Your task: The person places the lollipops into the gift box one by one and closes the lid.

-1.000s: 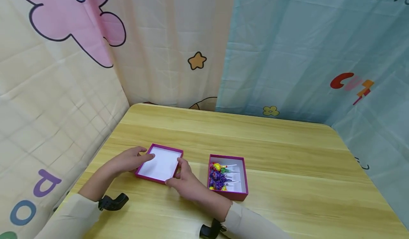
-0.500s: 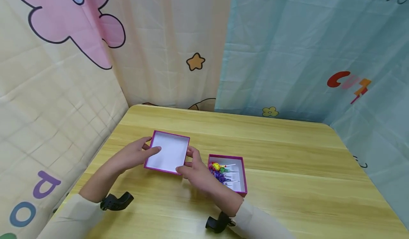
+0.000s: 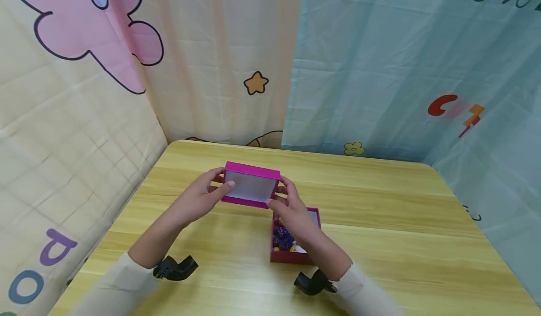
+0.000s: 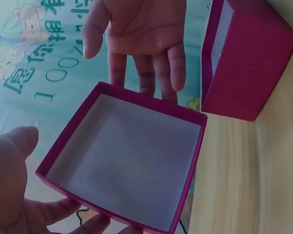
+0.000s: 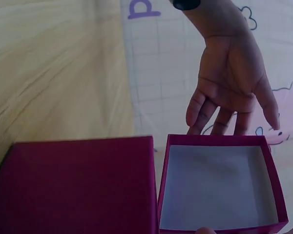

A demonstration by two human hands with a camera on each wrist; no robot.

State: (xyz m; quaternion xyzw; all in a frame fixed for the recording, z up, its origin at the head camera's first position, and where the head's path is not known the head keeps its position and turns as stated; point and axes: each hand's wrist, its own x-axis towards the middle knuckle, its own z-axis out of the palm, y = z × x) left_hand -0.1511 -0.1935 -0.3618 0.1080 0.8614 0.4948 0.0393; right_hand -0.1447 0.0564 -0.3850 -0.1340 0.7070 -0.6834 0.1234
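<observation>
A magenta box lid [image 3: 249,187] with a white inside is held in the air, tilted up, its hollow side towards me. My left hand [image 3: 198,198] holds its left side, thumb at the front and fingers behind. At the opposite side my right hand [image 3: 297,215] holds it with thumb and fingers. Below and to the right stands the matching box [image 3: 291,258] on the table, with wrapped lollipops [image 3: 282,237] inside. My right hand and forearm hide part of it. In the right wrist view, the box's outer wall [image 5: 78,187] appears beside the lid [image 5: 217,187].
The wood-grain table [image 3: 393,241] runs back to printed curtains [image 3: 359,72] at the rear and sides. Black wrist camera mounts [image 3: 176,269] sit on both wrists, near the light sleeves.
Both hands have lifted the lid from the table, carried it right and away, and tilted it upright. It has come near the lollipop box, which has stayed in place.
</observation>
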